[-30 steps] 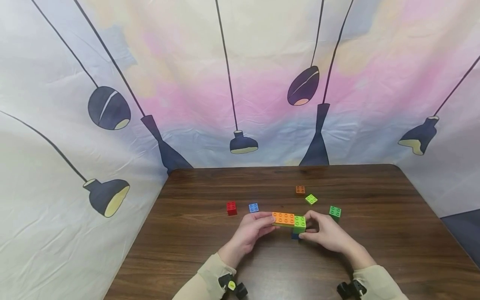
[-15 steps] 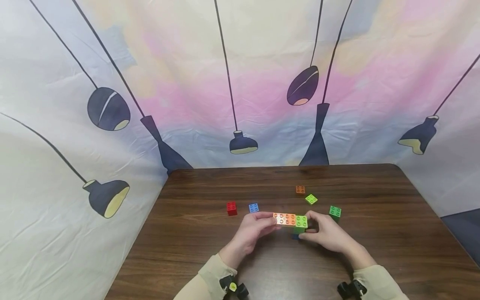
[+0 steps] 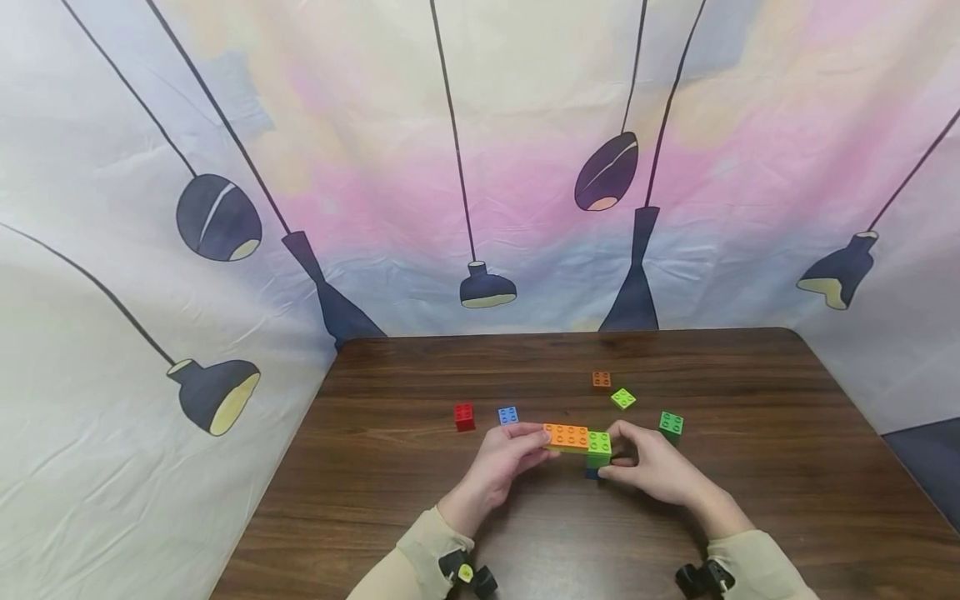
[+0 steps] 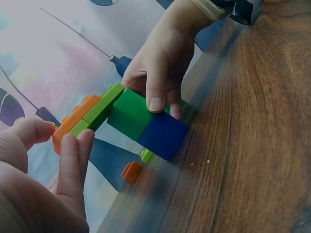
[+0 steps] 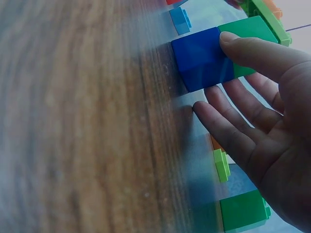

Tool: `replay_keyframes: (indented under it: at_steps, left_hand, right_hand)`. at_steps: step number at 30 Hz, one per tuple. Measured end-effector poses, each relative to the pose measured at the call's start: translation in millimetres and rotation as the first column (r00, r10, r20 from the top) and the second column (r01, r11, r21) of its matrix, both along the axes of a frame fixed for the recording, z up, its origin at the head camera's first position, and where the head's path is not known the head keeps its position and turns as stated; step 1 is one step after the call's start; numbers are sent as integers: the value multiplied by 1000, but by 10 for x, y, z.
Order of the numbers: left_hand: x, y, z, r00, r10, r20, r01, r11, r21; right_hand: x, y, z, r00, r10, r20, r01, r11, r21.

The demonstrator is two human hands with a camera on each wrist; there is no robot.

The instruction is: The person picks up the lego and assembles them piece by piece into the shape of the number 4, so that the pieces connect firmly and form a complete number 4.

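Over the middle of the table, both hands hold one joined build of toy building bricks. At its foot is a dark blue brick (image 4: 163, 136) with a green brick (image 5: 248, 31) on it. Flat lime bricks (image 4: 101, 108) lie across the top, reaching out to the left. A long orange brick (image 3: 567, 436) sits on the lime layer. The left hand (image 3: 501, 467) pinches the overhanging left end, thumb on the orange brick and fingers beneath. From the right, the right hand (image 3: 656, 468) grips the blue and green bricks, its thumb near their seam.
Loose bricks lie farther back: red (image 3: 464, 417) and light blue (image 3: 508, 414) ones at left, then a dull orange brick (image 3: 602, 379), a lime brick (image 3: 623, 398) and a green brick (image 3: 671, 423) toward the right. A lamp-patterned cloth (image 3: 487, 200) hangs behind the wooden table (image 3: 390, 500).
Half a second ago the orange brick's top caught a bright glare and the build sat slightly farther right; now the glare is gone and it is back leftward. Both hands keep their hold.
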State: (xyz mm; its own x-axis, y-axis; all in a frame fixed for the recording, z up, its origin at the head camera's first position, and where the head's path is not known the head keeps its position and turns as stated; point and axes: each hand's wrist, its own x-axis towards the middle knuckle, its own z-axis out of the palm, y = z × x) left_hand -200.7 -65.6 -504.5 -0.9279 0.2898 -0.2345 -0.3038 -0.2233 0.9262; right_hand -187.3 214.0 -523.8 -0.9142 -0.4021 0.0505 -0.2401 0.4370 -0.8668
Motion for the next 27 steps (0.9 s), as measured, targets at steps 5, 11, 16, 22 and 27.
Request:
replay_keyframes:
  at_steps: [5, 11, 16, 22, 27]
  left_hand:
    - [11, 3, -15, 1000, 13, 1, -13, 1000, -12]
    - [23, 7, -15, 1000, 26, 5, -25, 999, -31]
    - [37, 6, -2, 1000, 24, 5, -23, 999, -40]
    - [47, 10, 12, 1000, 22, 4, -22, 999, -48]
    - [47, 13, 17, 1000, 23, 5, -22, 998, -54]
  right_hand:
    - [-26, 3, -12, 1000, 6, -23, -6, 1000, 18]
    - [-29, 7, -13, 998, 18, -59, -16, 999, 37]
    - [-2, 14, 22, 997, 9, -76, -6, 1000, 29]
    - [30, 1, 76, 990, -37, -134, 40, 999, 18]
    - [27, -16, 70, 984, -74, -162, 76, 997, 6]
